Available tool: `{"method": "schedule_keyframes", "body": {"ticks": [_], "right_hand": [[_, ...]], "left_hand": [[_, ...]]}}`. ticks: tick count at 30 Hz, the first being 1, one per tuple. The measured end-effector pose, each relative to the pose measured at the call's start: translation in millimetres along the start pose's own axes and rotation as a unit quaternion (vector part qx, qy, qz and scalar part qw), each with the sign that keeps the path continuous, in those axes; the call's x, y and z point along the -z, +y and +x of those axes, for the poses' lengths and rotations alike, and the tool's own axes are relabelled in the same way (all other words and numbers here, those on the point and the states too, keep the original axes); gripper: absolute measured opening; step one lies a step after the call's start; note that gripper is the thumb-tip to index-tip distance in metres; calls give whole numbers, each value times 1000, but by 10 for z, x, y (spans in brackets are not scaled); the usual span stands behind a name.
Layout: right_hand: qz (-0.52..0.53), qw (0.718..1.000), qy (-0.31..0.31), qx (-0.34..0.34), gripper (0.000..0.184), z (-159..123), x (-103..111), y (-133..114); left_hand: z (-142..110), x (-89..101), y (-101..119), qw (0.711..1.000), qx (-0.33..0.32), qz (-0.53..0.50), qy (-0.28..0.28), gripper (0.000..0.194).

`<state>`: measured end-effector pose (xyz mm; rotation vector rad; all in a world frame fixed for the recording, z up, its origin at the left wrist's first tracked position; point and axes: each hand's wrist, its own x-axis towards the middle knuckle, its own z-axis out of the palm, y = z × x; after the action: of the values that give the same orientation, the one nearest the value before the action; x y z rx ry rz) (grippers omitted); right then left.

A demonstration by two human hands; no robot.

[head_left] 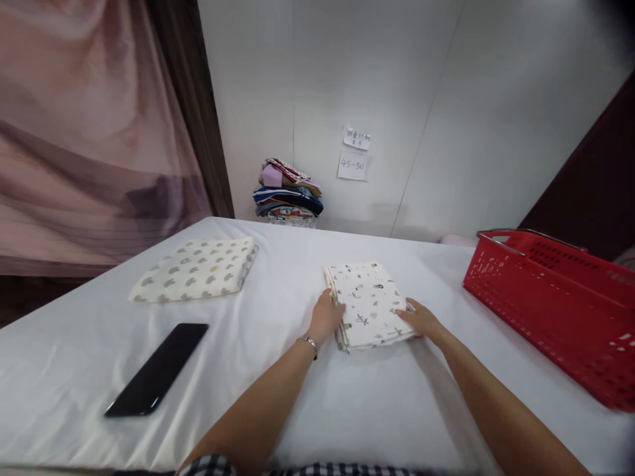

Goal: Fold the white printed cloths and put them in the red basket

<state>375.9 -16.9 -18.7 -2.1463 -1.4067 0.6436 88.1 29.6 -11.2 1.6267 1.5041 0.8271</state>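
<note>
Checked sleeve (208,465) nearest, left hand (327,317) and right hand (421,319) pinch the folded cloth (371,301) between fingers (340,309).

Cloth (372,301) on table (282,284) between phone (159,367), left, and basket (546,317), right

Left hand (327,316) and right hand (423,320) hold folded cloth (371,307)

The folded cloth, white with a small print, lies on the white-covered surface (292,271), a hand at each side. Left of it are a grey-patterned cloth (198,272) and, nearer, a black phone (159,370). A red basket (540,324) stands right. Behind, a fabric stack (288,192) rises beside two paper notes, the lower note (352,166) reading "45-50".
</note>
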Motion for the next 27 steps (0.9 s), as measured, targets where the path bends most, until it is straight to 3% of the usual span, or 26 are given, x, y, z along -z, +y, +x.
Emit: {"method": "schedule_keyframes", "body": {"ticks": [3, 6, 8, 10, 12, 13, 16, 18, 22, 27], "right_hand": [[48, 999, -19, 8, 69, 8, 35, 32], [89, 994, -43, 43, 70, 126, 202, 90], [124, 992, 12, 28, 74, 248, 363, 160], [178, 978, 102, -46, 74, 346, 506, 254], [216, 958, 146, -116, 72, 373, 587, 353], [222, 954, 147, -139, 72, 354, 599, 394], [221, 955, 119, -157, 72, 205, 552, 442], [202, 963, 93, -153, 77, 71, 492, 404], [89, 988, 38, -116, 86, -149, 403, 241], [-15, 995, 19, -97, 85, -240, 335, 139]], "left_hand": [[51, 20, 60, 999, 39, -26, -10, 63], [-127, -121, 127, 994, 65, -73, -48, 61], [-410, -301, 174, 987, 72, -105, -100, 56], [-720, -462, 219, 975, 67, -126, -170, 56], [-901, -509, 262, 955, 22, -126, -267, 53], [-906, -477, 283, 962, -18, -94, -254, 44], [-564, -212, 343, 984, -155, 61, -60, 26], [-167, -14, 370, 975, -140, 170, 12, 30], [495, 115, 362, 974, -61, 218, 9, 39], [752, -1, 333, 969, 4, 239, -65, 30]]}}
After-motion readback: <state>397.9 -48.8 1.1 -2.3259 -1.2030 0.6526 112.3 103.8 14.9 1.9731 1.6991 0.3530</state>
